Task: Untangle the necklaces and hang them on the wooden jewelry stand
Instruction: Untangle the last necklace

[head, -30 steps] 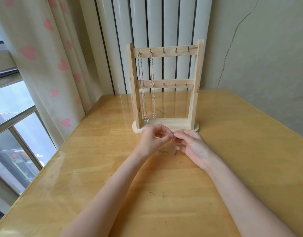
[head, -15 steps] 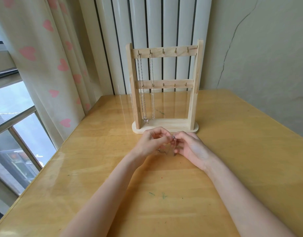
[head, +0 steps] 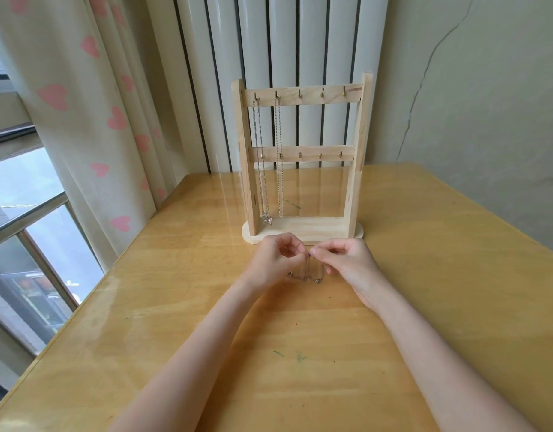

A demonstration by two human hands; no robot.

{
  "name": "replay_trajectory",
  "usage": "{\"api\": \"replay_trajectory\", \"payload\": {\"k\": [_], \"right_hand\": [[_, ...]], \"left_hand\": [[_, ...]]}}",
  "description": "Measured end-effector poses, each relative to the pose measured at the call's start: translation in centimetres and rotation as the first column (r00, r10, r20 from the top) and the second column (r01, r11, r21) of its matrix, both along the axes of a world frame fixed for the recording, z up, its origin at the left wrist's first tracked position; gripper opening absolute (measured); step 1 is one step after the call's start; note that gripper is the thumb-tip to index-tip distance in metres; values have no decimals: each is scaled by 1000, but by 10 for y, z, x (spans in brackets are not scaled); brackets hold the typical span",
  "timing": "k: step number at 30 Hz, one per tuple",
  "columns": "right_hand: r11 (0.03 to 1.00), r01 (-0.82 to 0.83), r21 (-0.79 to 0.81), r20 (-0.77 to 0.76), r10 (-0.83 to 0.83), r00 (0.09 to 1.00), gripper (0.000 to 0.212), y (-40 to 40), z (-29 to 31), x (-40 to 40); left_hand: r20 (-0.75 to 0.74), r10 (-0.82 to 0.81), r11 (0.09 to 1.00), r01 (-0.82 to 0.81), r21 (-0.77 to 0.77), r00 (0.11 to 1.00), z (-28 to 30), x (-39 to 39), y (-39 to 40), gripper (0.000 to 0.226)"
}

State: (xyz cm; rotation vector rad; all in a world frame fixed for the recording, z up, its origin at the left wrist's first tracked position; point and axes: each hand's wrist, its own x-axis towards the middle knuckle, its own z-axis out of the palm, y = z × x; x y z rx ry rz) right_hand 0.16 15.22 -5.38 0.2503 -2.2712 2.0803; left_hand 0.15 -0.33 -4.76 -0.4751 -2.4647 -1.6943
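A wooden jewelry stand (head: 356, 157) with two hook rails stands at the far middle of the table. Two silver necklaces (head: 279, 157) hang from the two leftmost hooks of its top rail. Just in front of the stand's base, my left hand (head: 275, 260) and my right hand (head: 346, 263) meet fingertip to fingertip. Both pinch a thin silver necklace (head: 309, 274), whose chain droops below them onto the table in a small loop. Part of the chain is hidden behind my fingers.
The yellow wooden table (head: 440, 275) has a glossy top. A curtain with pink hearts (head: 81, 120) and a window (head: 22, 229) lie to the left, past the table's left edge. A white radiator (head: 269, 42) and a cracked wall (head: 471, 88) stand behind.
My hands have stayed in the same spot in front of the stand, with small finger movements on the chain. The hanging necklaces have not moved.
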Motion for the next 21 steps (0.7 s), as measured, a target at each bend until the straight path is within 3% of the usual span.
{"api": "replay_trajectory", "payload": {"k": [11,21], "right_hand": [[1000,-26,-8,34,27,999,8,-1,-4,0],[979,-53,-197,100,74,992,11,0,-5,-3]], "left_hand": [[-103,43,999,-45,-20,994,-4,-4,-1,19],[-44,-28,999,27,-25,999,-2,-2,0,21]]}}
